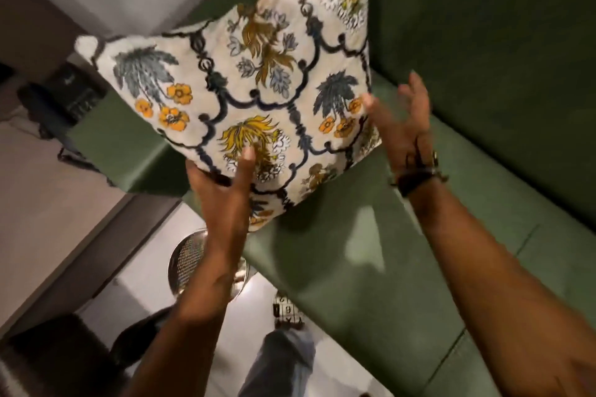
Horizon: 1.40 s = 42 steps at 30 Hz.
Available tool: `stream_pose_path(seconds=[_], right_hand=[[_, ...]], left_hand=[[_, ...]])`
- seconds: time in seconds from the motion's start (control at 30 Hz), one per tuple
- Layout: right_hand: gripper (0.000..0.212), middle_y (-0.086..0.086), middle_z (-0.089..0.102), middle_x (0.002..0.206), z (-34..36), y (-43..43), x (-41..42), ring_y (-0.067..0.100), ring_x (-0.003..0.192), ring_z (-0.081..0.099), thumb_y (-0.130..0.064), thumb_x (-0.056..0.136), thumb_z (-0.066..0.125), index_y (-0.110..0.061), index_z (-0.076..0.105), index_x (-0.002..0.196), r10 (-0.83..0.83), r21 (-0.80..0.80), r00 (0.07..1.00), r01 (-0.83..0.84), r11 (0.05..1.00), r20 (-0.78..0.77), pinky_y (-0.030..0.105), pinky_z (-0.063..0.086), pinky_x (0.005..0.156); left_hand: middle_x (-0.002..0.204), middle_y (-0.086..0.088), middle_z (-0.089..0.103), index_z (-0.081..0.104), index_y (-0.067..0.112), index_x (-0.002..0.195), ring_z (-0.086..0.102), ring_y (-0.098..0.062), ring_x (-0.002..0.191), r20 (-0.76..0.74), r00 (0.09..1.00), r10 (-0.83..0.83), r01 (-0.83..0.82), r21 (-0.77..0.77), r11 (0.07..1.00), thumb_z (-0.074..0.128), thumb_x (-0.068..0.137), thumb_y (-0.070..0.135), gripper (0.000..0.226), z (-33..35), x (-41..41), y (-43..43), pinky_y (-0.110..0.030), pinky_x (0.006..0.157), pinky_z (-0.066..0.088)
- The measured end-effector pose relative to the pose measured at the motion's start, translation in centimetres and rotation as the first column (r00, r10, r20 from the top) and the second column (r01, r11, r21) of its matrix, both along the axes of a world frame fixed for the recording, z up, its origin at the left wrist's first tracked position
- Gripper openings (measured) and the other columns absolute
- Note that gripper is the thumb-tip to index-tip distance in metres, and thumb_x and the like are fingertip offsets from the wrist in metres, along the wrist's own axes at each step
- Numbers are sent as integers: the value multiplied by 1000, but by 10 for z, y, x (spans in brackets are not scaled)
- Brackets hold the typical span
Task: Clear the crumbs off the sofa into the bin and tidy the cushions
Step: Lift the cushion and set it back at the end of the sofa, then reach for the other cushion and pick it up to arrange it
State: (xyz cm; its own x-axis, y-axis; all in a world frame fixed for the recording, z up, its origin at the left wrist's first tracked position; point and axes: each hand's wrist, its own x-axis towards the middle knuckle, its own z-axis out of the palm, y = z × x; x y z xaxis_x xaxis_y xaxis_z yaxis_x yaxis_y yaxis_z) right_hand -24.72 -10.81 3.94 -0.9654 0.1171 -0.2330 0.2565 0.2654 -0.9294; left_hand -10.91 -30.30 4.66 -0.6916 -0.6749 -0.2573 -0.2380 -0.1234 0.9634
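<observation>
A white cushion [258, 87] printed with blue, yellow and orange flowers is held up over the left end of the green sofa [371, 251]. My left hand [225, 190] grips its lower edge from below, thumb on the front. My right hand [400, 126] is at the cushion's right edge with fingers spread, palm toward it; whether it touches is unclear. A round metal mesh bin [187, 258] stands on the floor below the sofa's front edge, partly hidden by my left forearm. No crumbs are visible on the seat.
The sofa's green backrest [500, 58] rises at the right. Dark objects and cables [61, 97] lie beyond the sofa's left arm. A small patterned item [285, 309] sits on the pale floor by my leg [283, 361].
</observation>
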Motion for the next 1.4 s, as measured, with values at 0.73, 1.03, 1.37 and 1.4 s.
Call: stream_pose_path(seconds=[0.73, 1.03, 1.37, 1.4], right_hand=[[79, 13, 56, 132, 5, 126, 3, 17, 116, 59, -1, 70, 84, -6, 40, 135, -453, -208, 875, 418, 885, -169, 35, 52, 99], [77, 15, 50, 128, 2, 206, 113, 22, 119, 52, -28, 75, 81, -13, 41, 138, -588, 79, 790, 606, 791, -173, 33, 44, 103], [85, 16, 45, 131, -6, 485, 386, 29, 114, 53, -53, 68, 79, -9, 44, 132, -1000, 332, -3, 943, -10, -22, 38, 46, 100], [89, 17, 43, 134, -3, 515, 413, 30, 118, 50, -54, 66, 80, -10, 43, 133, -995, 323, -95, 942, -93, -11, 38, 44, 102]], left_hand=[[126, 0, 70, 50, 25, 134, 68, -22, 113, 45, 678, -734, 735, -23, 678, 96, 46, 50, 103, -13, -249, 81, -50, 101, 53], [142, -26, 38, 40, -1, 137, 41, -35, 134, -26, 989, -148, 125, -406, 905, 57, 79, 55, 82, -9, -102, 214, -42, 116, 34], [141, -4, 54, 46, 16, 138, 51, -13, 128, 50, -39, -998, 998, -40, -42, 78, 70, 39, 79, -9, 81, 603, 4, 96, 33], [145, -7, 50, 42, 12, 141, 48, -16, 133, 43, -92, -995, 995, -23, -93, 81, 69, 35, 85, -9, 92, 645, -4, 104, 34]])
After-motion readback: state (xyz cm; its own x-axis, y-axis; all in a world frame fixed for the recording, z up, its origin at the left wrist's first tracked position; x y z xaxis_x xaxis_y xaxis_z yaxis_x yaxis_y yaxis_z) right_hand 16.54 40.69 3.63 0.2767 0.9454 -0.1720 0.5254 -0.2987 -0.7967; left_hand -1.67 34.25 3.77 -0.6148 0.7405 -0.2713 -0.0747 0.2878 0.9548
